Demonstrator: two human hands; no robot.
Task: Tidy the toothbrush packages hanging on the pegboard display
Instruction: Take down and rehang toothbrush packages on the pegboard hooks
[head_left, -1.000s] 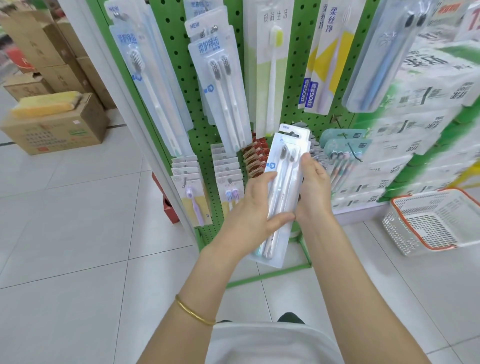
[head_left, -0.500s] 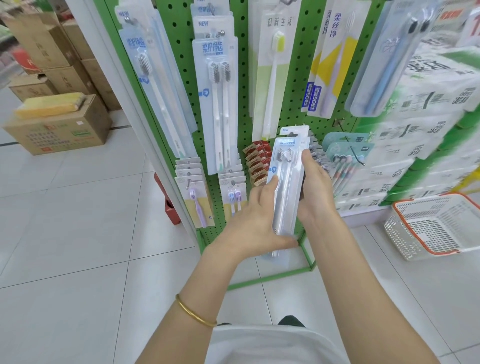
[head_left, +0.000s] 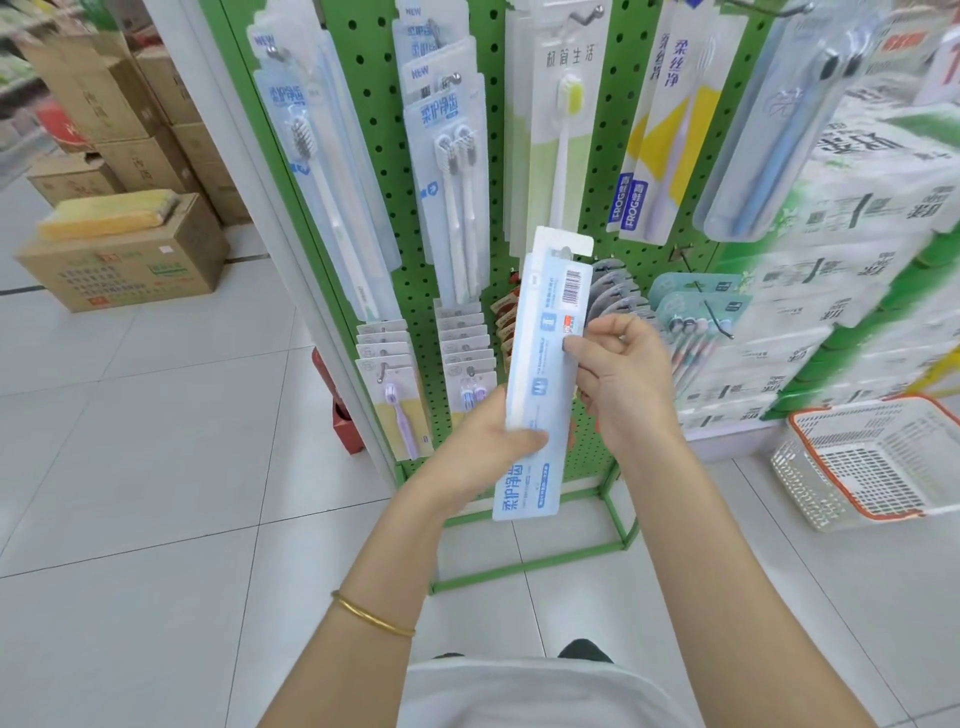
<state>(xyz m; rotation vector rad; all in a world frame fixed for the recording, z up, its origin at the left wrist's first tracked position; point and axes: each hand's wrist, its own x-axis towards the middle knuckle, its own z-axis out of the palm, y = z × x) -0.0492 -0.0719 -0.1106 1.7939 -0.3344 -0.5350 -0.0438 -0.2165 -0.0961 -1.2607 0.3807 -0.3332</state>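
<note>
Pegboard is filling twelve o'clock, hooks crowded. Both hands are pinching the toothbrush packages (back outward) in front of it: left hand low, right hand at three o'clock, probably squaring them for rehanging.

Hands: two, left hand and right hand
Toothbrush packages in the grip: two, stacked
Long hanging rows above the grip: six
Short hanging rows beside the grip: five
Basket right of the grip: one
Bracelet: one
</note>
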